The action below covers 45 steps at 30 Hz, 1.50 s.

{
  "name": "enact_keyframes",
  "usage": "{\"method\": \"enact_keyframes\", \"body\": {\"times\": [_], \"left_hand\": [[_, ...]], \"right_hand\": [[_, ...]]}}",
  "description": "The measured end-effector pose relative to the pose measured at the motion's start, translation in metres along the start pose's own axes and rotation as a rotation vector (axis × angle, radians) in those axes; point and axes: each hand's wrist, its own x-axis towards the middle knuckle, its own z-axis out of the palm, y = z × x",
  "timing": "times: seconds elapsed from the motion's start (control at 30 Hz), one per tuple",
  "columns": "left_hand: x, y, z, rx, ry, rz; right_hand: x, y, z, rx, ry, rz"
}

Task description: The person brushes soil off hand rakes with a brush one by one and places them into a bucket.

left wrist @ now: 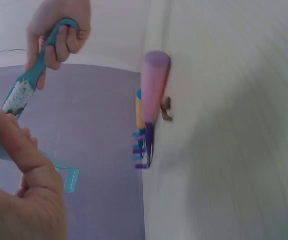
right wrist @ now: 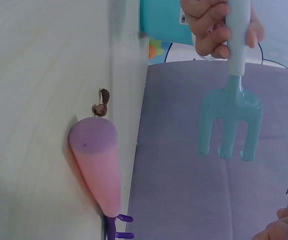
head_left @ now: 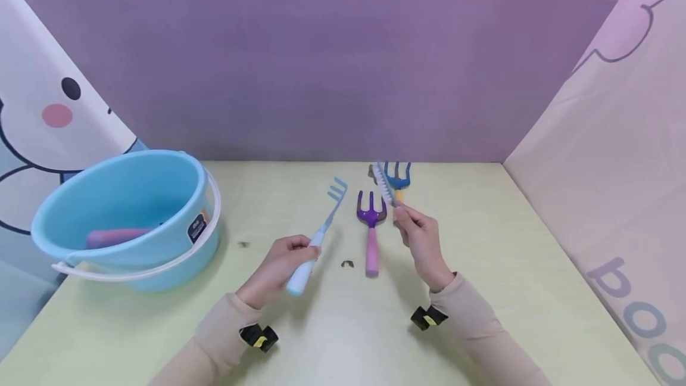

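In the head view my left hand (head_left: 281, 267) grips the pale blue handle of a small garden fork (head_left: 337, 195), its three tines pointing up and away. My right hand (head_left: 423, 240) pinches a teal brush (head_left: 384, 183) with white bristles. Dark brown bits cling to those bristles in the left wrist view, where the brush (left wrist: 20, 95) partly hides behind the left hand. Both tools are raised over the table. Between the hands lies a purple fork with a pink handle (head_left: 372, 249). Beyond it, partly behind the brush, is a blue fork (head_left: 398, 180) with a yellow handle.
A light blue bucket (head_left: 182, 252) with a white carrying handle stands at the left, a pink handle (head_left: 118, 237) inside it. Small brown scraps (head_left: 347, 264) lie on the pale table (head_left: 536, 290). A purple panel (head_left: 343, 64) closes the back; printed cloth hangs at both sides.
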Motion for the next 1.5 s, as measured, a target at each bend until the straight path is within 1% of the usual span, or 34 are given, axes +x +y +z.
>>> {"method": "enact_keyframes", "body": {"times": [0.13,0.3,0.43,0.57,0.63,0.73,0.97,1.17,1.23,1.3,1.33,1.4,1.47,1.5], "left_hand": [[0.000,-0.002,-0.003,0.132,0.060,0.048],[-0.002,-0.007,-0.009,0.311,0.113,0.083],[-0.008,-0.007,-0.014,0.461,0.141,0.124],[-0.015,-0.004,-0.016,0.629,0.182,0.183],[-0.018,-0.003,-0.017,0.697,0.201,0.223],[-0.023,-0.001,-0.018,0.763,0.220,0.277],[-0.030,0.005,-0.021,0.858,0.280,0.377],[-0.034,0.009,-0.025,0.973,0.347,0.495],[-0.036,0.012,-0.028,0.998,0.366,0.530],[-0.039,0.015,-0.031,1.029,0.392,0.580],[-0.042,0.017,-0.034,1.046,0.408,0.613],[-0.047,0.023,-0.039,1.071,0.440,0.699],[-0.053,0.030,-0.048,1.116,0.496,0.798],[-0.057,0.036,-0.053,1.135,0.521,0.825]], "right_hand": [[0.000,0.000,-0.005,-0.003,-0.001,-0.001],[0.000,0.001,-0.010,-0.018,-0.010,0.000],[0.000,0.002,-0.014,-0.019,-0.013,-0.001],[-0.001,0.003,-0.018,-0.026,-0.009,0.019],[-0.001,0.003,-0.019,-0.025,-0.006,0.029],[-0.001,0.003,-0.020,-0.019,0.000,0.036],[-0.001,0.002,-0.023,-0.010,0.003,0.023],[-0.001,0.002,-0.025,-0.001,0.004,0.027],[-0.002,0.002,-0.026,0.000,0.007,0.035],[-0.002,0.003,-0.026,-0.002,0.011,0.041],[-0.002,0.003,-0.026,-0.002,0.013,0.045],[-0.002,0.003,-0.027,-0.004,0.013,0.051],[-0.002,0.004,-0.027,-0.005,0.008,0.053],[-0.002,0.004,-0.027,-0.005,0.005,0.053]]}}
